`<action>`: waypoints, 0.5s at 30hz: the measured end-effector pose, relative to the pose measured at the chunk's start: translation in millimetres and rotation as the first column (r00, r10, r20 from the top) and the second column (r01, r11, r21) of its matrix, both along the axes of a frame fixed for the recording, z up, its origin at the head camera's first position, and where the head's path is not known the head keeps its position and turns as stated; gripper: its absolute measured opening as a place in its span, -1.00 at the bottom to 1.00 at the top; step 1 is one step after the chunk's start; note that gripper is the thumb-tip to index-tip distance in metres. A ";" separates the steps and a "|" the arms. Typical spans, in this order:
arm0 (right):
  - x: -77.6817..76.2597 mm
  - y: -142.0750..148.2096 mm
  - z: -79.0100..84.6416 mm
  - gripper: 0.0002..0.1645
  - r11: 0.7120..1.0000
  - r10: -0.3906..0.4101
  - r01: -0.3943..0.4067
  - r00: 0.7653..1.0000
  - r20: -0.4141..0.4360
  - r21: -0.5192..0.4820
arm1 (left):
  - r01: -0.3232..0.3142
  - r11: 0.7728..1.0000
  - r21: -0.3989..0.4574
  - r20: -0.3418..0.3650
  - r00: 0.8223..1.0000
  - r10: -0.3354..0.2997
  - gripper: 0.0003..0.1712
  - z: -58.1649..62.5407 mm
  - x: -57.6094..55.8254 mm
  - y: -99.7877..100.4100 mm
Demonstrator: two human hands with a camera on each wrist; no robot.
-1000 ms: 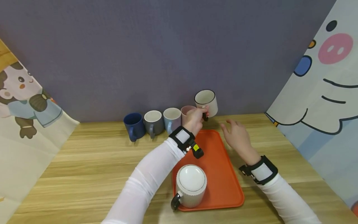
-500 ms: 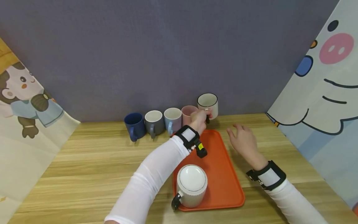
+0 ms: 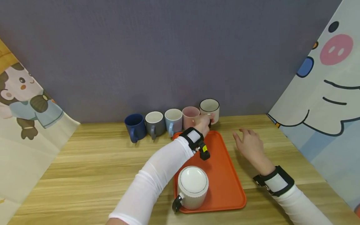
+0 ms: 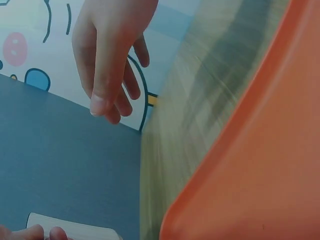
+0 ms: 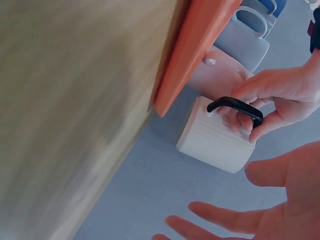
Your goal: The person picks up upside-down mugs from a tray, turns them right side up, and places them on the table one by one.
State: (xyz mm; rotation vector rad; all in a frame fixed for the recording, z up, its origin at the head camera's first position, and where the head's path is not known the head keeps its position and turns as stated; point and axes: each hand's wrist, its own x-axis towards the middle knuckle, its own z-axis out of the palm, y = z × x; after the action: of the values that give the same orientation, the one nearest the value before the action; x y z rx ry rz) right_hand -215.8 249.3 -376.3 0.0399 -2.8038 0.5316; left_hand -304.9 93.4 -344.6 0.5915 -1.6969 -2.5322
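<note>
My left hand [image 3: 203, 122] grips the black handle [image 5: 239, 106] of a white mug with a dark rim [image 3: 209, 107]. The mug is upright at the right end of a row along the back wall, right beside a pink mug [image 3: 190, 113]. In the left wrist view, only fingertips and part of this white mug show at the bottom edge. My right hand [image 3: 251, 147] hovers right of the orange tray [image 3: 222, 190], fingers loosely spread and holding nothing. In the right wrist view its thumb points toward the white mug, apart from it.
Left of the pink mug stand a light blue mug [image 3: 174, 116], a grey mug [image 3: 157, 128] and a navy mug [image 3: 137, 128]. An upside-down ribbed white mug [image 3: 192, 192] with a black handle sits on the tray's near left corner. The grey wall [image 3: 180, 56] rises behind the row.
The white mug in my left hand has come down beside the pink mug, moving slightly right. My right hand has drawn back to the right and toward me.
</note>
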 end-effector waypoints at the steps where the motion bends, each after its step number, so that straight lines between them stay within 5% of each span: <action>1: 0.8 0.8 0.0 -0.31 1.000 -0.003 0.002 1.000 0.006 0.002 | -0.012 1.000 0.000 0.006 1.000 0.012 -0.96 -0.4 -0.1 1.2; 8: 3.1 4.8 0.1 -0.26 1.000 0.000 -0.001 1.000 0.026 0.007 | -0.085 0.996 0.025 0.032 0.996 0.084 -0.80 -4.5 -1.5 6.5; 15: 3.5 5.2 1.8 -0.32 1.000 -0.001 0.001 1.000 0.016 0.004 | -0.076 0.994 -0.078 0.079 0.993 0.082 -0.48 -11.8 -4.2 4.3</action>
State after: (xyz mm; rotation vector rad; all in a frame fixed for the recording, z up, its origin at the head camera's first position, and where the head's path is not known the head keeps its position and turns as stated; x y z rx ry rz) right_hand -212.3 254.5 -374.5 0.0348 -2.8199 0.5289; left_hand -309.1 97.6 -356.4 0.7512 -1.7476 -2.4110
